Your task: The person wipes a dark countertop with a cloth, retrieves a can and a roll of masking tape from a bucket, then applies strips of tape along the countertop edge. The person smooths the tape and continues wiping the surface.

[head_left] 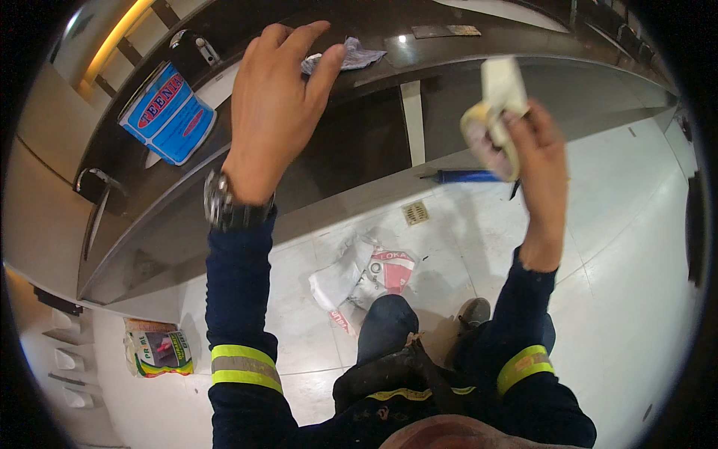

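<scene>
My left hand [278, 105] is raised with fingers and thumb apart, holding nothing. It is above the front edge of the dark counter [374, 78], and a crumpled greyish cloth [359, 57] shows just past the thumb. My right hand [540, 153] grips a roll of pale yellow tape [479, 127], its fingers and thumb closed on the roll's side. From the top of the roll a wide pale flap [502, 81] sticks up. Motion blurs both roll and hand, so its exact layers cannot be made out.
A blue tin [170, 120] stands on the counter at left, near two chrome taps. Flat on the counter lies a thin strip [446, 31]. Below are a blue tool [467, 176], a floor drain [415, 213], a crumpled plastic bag [366, 277] by my feet and a printed sack [158, 350].
</scene>
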`<state>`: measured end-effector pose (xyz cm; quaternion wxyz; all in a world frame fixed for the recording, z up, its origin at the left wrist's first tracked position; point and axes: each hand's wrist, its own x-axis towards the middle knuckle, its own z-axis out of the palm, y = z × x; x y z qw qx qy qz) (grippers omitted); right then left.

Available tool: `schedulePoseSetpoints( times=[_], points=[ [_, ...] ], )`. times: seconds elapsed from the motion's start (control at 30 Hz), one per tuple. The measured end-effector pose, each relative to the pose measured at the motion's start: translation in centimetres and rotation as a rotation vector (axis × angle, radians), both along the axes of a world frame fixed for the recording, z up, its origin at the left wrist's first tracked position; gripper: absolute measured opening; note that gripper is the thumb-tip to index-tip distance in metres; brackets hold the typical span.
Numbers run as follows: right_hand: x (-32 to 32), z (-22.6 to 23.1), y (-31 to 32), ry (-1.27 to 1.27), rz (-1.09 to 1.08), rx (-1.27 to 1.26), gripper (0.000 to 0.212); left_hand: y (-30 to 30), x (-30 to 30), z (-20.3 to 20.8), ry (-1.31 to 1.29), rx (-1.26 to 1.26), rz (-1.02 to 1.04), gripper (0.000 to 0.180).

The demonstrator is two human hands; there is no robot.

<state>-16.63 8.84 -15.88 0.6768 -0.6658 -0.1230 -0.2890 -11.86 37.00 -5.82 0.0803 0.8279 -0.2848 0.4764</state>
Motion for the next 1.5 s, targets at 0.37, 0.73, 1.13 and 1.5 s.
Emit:
schedulePoseSetpoints(
  times=[0.37,0.73,1.13,1.5],
  points=[
    [12.0,12.2,-5.0,-0.285,-0.438,-0.955,0.034,1.5,1.6,-1.2,0.213,-0.326,-0.263,0.018],
    [3.7,8.4,4.7,-0.571,-0.029,-0.527,0.034,1.8,0.2,-0.9,0.392,-0.556,-0.588,0.017],
    [0.8,-4.1,8.9,-0.277,0.025,0.005,0.017,3.8,-6.3,-0.1,0.277,-0.142,-0.241,0.022],
    [4.0,-9.5,14.5,-0.171,-0.189,0.028,0.010,9.1,-1.4,-1.6,0.330,-0.371,-0.218,0.023]
  ],
)
